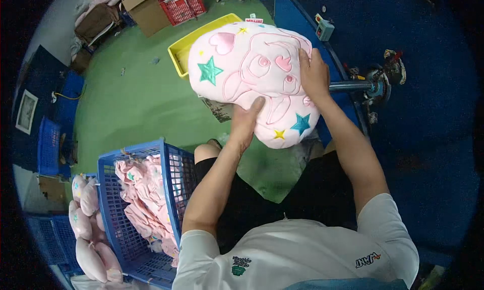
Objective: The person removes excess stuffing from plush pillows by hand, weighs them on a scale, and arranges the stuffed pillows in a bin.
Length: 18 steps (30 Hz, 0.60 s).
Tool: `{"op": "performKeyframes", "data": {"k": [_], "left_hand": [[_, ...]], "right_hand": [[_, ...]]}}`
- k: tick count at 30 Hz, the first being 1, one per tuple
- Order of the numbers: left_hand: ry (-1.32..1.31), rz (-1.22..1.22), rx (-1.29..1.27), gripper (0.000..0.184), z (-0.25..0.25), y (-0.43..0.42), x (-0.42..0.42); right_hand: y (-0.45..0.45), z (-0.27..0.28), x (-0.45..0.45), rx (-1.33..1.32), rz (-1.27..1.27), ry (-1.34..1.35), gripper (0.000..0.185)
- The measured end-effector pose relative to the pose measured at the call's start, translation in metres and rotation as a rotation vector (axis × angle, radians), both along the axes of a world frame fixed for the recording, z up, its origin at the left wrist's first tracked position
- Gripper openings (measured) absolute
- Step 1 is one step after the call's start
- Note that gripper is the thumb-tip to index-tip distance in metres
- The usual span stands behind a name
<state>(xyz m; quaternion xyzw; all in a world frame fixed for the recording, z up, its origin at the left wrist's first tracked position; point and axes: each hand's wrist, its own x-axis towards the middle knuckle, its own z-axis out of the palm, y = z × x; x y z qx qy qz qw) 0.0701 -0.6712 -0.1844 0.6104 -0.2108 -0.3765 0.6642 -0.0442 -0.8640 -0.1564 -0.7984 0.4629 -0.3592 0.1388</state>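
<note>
A puffy pink plush cushion (237, 80) is held up in front of me, its embroidered face towards me. Teal stars, small yellow stars and a shiny pink heart decorate it. My left hand (244, 121) grips the lower edge, thumb on the front and fingers hidden behind. On the upper right edge, my right hand (315, 75) is closed round the cushion. A metal tube (348, 86) on the blue machine sticks out just beside my right wrist. A small label (253, 20) shows at the cushion's top edge.
Left of my legs stands a blue basket (169, 189) of limp pink covers (143, 189). Stuffed pink pieces (85, 214) lie beyond it. A yellow tray (180, 50) sits behind the cushion. Farther back are a cardboard box (146, 12) and a red basket (184, 7).
</note>
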Motion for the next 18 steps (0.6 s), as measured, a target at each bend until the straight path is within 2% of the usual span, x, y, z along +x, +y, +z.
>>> {"op": "performKeyframes", "data": {"k": [4,8,13,18], "left_hand": [[0.054,-0.037,-0.073,0.054,0.0,-0.023,0.035],[-0.023,-0.22,-0.115,0.057,0.026,-0.036,0.06],[0.048,-0.359,-0.088,0.058,0.044,-0.06,0.074],[-0.015,-0.415,-0.072,0.058,0.057,-0.074,0.081]], "right_hand": [[-0.005,0.0,0.0,0.029,-0.035,-0.085,0.04],[-0.007,-0.003,0.0,0.004,-0.059,-0.162,0.035],[-0.009,-0.001,-0.001,0.009,-0.079,-0.233,0.03],[-0.01,-0.004,-0.001,-0.011,-0.081,-0.293,0.026]]}}
